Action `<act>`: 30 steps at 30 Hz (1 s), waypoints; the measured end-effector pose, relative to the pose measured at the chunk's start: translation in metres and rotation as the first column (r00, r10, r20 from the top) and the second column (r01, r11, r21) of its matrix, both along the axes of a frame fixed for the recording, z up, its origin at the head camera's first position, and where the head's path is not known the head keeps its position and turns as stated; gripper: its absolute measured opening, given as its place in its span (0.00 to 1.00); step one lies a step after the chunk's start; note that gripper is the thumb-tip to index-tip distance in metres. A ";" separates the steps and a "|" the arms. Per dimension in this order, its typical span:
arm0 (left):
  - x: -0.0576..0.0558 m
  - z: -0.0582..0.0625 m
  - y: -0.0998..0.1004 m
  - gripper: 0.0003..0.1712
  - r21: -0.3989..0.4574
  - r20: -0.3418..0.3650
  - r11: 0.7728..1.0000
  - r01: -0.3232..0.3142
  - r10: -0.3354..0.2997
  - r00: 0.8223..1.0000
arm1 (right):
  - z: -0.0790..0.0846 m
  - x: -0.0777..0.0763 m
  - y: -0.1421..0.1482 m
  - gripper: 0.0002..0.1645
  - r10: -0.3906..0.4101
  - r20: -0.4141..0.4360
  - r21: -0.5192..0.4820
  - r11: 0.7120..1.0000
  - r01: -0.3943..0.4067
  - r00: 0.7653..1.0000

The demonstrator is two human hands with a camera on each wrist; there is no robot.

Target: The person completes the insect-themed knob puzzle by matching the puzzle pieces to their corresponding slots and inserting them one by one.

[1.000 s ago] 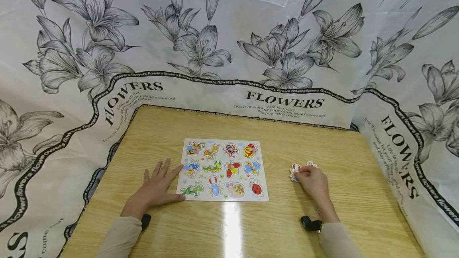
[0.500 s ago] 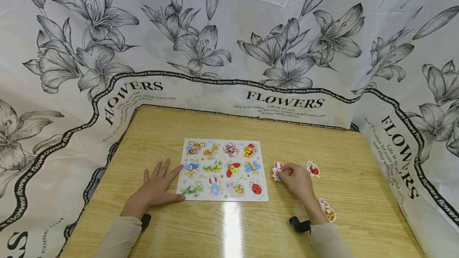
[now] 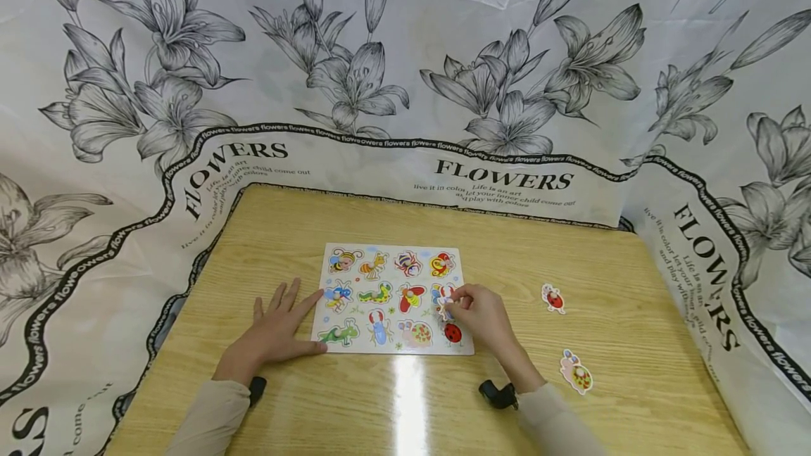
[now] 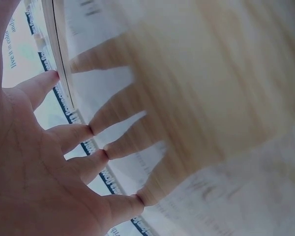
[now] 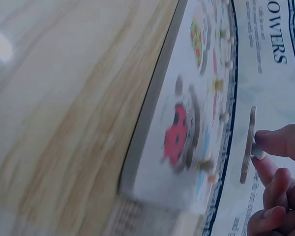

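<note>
A white insect peg-puzzle board point(image 3: 364, 349) lies flat on the wooden table. Beside its left edge my left hand point(image 3: 275, 333) is spread wide, index fingertip and thumb against the board; the left wrist view shows the fingertips point(image 4: 133, 201) down on the table. My right hand point(image 3: 488, 319) pinches the small knob of a stag beetle puzzle piece point(image 3: 445, 300) between thumb and index finger. It holds the piece above the board's right side, hiding part of the pictures below. Edge-on in the right wrist view, the piece point(image 5: 248, 147) is raised clear of the board.
To the right of the board lie a ladybug piece point(image 3: 553, 298) and, nearer the front, a snail piece point(image 3: 576, 373). Several knobbed pieces sit in the board's other recesses. Flower-printed cloth point(image 3: 393, 181) walls the table point(image 3: 507, 252) at the back and sides.
My right hand has picked the stag beetle piece up from the table's right side and carried it left over the board, uncovering the ladybug and snail pieces. My left hand has stayed put.
</note>
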State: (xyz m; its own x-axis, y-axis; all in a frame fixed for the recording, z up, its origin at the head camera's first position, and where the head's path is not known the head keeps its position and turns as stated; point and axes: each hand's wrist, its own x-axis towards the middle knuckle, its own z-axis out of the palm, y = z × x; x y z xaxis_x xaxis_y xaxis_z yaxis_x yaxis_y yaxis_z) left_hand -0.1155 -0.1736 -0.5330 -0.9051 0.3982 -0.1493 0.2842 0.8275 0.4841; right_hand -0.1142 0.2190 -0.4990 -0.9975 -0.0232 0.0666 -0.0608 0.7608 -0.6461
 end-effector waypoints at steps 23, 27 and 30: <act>0.000 0.000 -0.001 0.60 0.003 -0.020 1.000 -0.002 0.002 1.000 | -0.019 0.004 -0.096 0.04 0.301 -0.022 0.096 0.950 -0.298 0.953; 0.000 0.000 0.000 0.60 0.001 -0.016 1.000 0.002 -0.002 1.000 | -0.020 0.004 -0.102 0.05 0.314 -0.005 0.112 0.944 -0.311 0.949; 0.000 0.000 0.000 0.60 0.005 -0.013 1.000 0.004 -0.004 1.000 | -0.021 0.004 -0.104 0.05 0.317 -0.004 0.117 0.942 -0.314 0.949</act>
